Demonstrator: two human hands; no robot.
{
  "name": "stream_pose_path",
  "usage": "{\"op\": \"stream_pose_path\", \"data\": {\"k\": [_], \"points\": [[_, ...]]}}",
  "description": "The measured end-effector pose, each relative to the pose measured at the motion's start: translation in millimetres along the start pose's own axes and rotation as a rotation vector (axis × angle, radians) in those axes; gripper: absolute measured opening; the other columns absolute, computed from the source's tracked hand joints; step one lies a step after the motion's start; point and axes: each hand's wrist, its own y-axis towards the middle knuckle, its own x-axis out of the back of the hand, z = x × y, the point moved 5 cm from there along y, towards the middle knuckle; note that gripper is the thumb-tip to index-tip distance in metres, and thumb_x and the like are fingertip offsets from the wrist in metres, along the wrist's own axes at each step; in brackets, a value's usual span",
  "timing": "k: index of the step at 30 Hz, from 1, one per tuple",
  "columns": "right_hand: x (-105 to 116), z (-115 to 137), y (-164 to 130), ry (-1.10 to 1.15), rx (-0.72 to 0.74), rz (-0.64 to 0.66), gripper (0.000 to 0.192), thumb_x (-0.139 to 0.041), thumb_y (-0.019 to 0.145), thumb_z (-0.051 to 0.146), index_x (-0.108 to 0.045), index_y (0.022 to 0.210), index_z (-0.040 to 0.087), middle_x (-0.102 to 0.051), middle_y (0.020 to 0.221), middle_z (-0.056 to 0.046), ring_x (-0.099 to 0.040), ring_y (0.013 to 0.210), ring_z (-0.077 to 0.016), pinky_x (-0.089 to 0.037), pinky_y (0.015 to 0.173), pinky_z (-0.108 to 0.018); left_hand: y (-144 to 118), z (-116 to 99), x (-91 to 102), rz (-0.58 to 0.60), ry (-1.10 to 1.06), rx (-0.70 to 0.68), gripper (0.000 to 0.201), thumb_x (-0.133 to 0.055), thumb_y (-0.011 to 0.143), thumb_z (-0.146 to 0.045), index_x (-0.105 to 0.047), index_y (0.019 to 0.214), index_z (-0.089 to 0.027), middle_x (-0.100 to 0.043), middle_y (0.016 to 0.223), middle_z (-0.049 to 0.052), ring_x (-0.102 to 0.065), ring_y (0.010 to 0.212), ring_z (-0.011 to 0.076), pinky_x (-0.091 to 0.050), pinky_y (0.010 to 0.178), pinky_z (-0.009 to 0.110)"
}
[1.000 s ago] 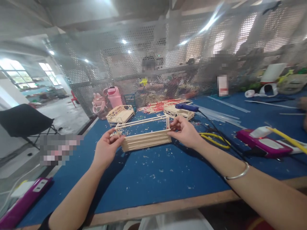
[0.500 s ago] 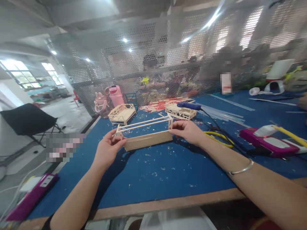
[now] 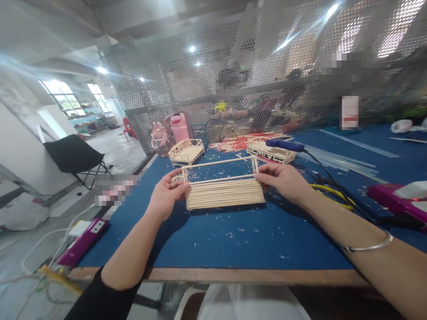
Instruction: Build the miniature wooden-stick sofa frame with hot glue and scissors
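Holding stick frame pinched at its left end in left hand and right end in right hand, best to grip lightly and evenly, sparing its thin posts.

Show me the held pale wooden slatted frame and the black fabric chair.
Pale wooden slatted frame (image 3: 225, 194): head view, middle of its slats.
Black fabric chair (image 3: 74, 153): head view, on its seat.

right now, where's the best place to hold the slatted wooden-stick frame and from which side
Pinch the slatted wooden-stick frame at both end posts, low by the slats, coming from left and right as the left hand and right hand do. The joined corners look sturdier there; the thin top rail spans open air and would probably flex if gripped midway.
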Motion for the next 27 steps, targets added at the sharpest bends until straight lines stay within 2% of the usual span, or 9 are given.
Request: {"op": "stream_pose_path", "data": {"k": [4, 8, 15, 19, 22, 25, 27], "points": [[-4.0, -2.5, -1.9, 0.065, -0.126, 0.016, 0.035, -0.071, 0.055, 0.05, -0.057, 0.062, 0.019, -0.051, 0.048, 0.005, -0.042, 0.042, -0.0082, -0.034, 0.04, -0.023, -1.2, 5.5, -2.5, 0.0, -0.113, 0.177, 0.055, -0.079, 0.053, -0.011, -0.057, 0.103, -0.017, -0.071, 0.071, 0.0, -0.066, 0.059, 0.0133, -0.052, 0.052, 0.021], [-9.0, -13.7, -1.9, 0.027, -0.264, 0.018, 0.028, -0.071, 0.057, 0.042, -0.054, 0.057, 0.019, -0.051, 0.047, 0.004, -0.04, 0.039, -0.0071, -0.033, 0.037, -0.022, -0.9, 17.2, -3.5, -0.039, -0.104, 0.348, 0.039, -0.075, 0.059, -0.004, -0.061, 0.094, -0.016, -0.072, 0.072, 0.002, -0.067, 0.057, 0.0122, -0.052, 0.051, 0.018], [-9.6, -17.3, -0.6, -0.088, -0.245, -0.064, 0.015, -0.062, 0.067, 0.029, -0.052, 0.061, 0.019, -0.051, 0.045, 0.005, -0.043, 0.038, -0.008, -0.036, 0.038, -0.021, 0.8, 20.6, -3.0, -0.092, -0.035, 0.388, 0.031, -0.065, 0.069, 0.002, -0.057, 0.095, -0.013, -0.071, 0.071, 0.004, -0.066, 0.054, 0.0116, -0.054, 0.052, 0.018], [-6.5, -12.2, -1.1, -0.149, -0.193, -0.08, 0.013, -0.06, 0.068, 0.029, -0.058, 0.062, 0.017, -0.051, 0.049, 0.004, -0.042, 0.042, -0.0076, -0.033, 0.041, -0.021, 2.8, 20.8, -1.3, -0.119, 0.051, 0.361, 0.028, -0.063, 0.072, 0.001, -0.055, 0.097, -0.012, -0.07, 0.073, 0.006, -0.067, 0.058, 0.0124, -0.055, 0.056, 0.021], [-0.7, -6.5, 0.6, -0.195, -0.122, -0.12, 0.014, -0.059, 0.069, 0.031, -0.059, 0.064, 0.017, -0.048, 0.051, 0.005, -0.038, 0.043, -0.0076, -0.03, 0.043, -0.022, 4.0, 18.2, 3.4, -0.168, 0.165, 0.29, 0.029, -0.066, 0.072, -0.005, -0.056, 0.098, -0.011, -0.069, 0.073, 0.007, -0.067, 0.062, 0.0165, -0.056, 0.061, 0.029], [6.8, 5.6, 1.9, -0.233, -0.033, -0.184, 0.014, -0.056, 0.072, 0.03, -0.055, 0.064, 0.018, -0.047, 0.054, 0.005, -0.038, 0.047, -0.009, -0.031, 0.048, -0.024, 1.9, 3.9, 10.9, -0.295, 0.307, 0.147, 0.03, -0.067, 0.074, -0.017, -0.057, 0.102, -0.012, -0.067, 0.088, 0.01, -0.066, 0.083, 0.0232, -0.053, 0.076, 0.04], [10.3, 18.6, -0.4, -0.259, 0.031, -0.235, 0.013, -0.055, 0.073, 0.028, -0.054, 0.064, 0.019, -0.048, 0.058, 0.004, -0.04, 0.053, -0.0103, -0.033, 0.054, -0.025, -3.5, -16.7, 9.4, -0.402, 0.432, -0.057, 0.029, -0.064, 0.077, -0.022, -0.058, 0.105, -0.014, -0.063, 0.106, 0.012, -0.058, 0.105, 0.0253, -0.044, 0.094, 0.043]]}}
